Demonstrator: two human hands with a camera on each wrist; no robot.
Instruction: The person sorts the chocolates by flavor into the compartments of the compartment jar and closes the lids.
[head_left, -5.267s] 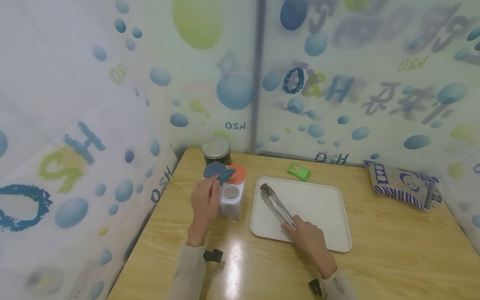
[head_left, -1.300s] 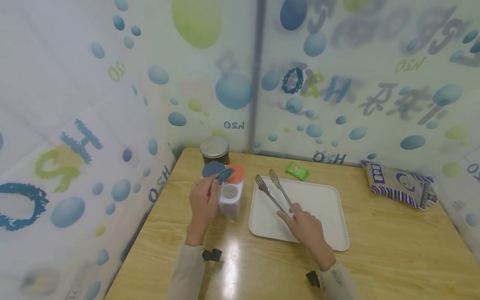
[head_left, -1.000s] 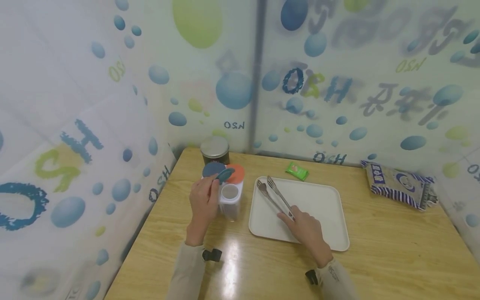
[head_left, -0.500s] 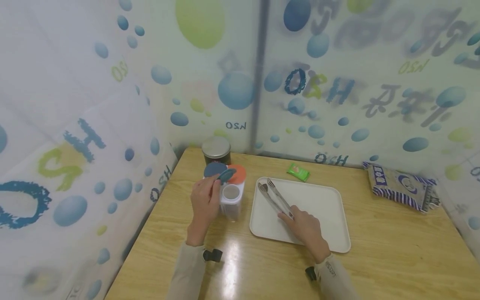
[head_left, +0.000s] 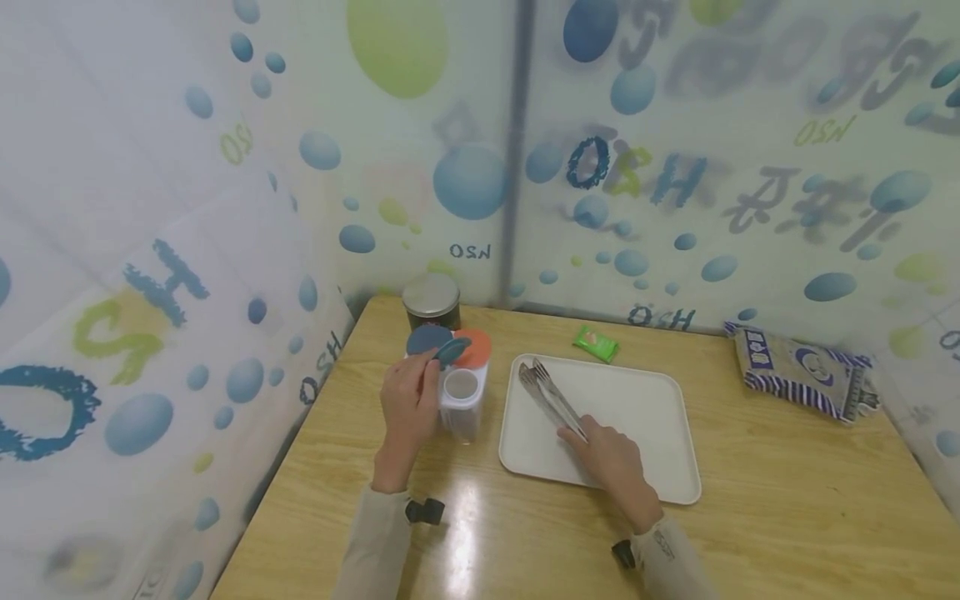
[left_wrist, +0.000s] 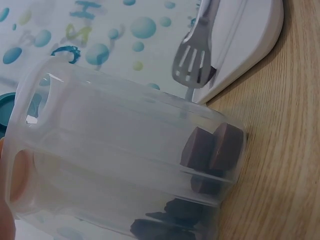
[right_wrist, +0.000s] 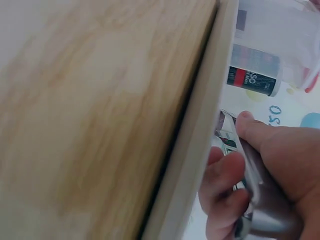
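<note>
Two hands worked on a wooden worktop (head_left: pixel 787 517) in a corner with bubble-print walls (head_left: pixel 150 208). The left hand (head_left: pixel 408 408) gripped a clear container (head_left: pixel 462 398) near the back left corner. The right hand (head_left: pixel 611 462) squeezed metal tongs (head_left: pixel 551 398) lying on a white tray (head_left: pixel 645 400) in the middle.

The person wears a light beige long-sleeved top, its sleeves reaching down to both wrists. A small black camera mount sits strapped at the left wrist (head_left: pixel 425 510), and another at the right wrist (head_left: pixel 622 552). Both hands are bare, without rings or gloves.
</note>
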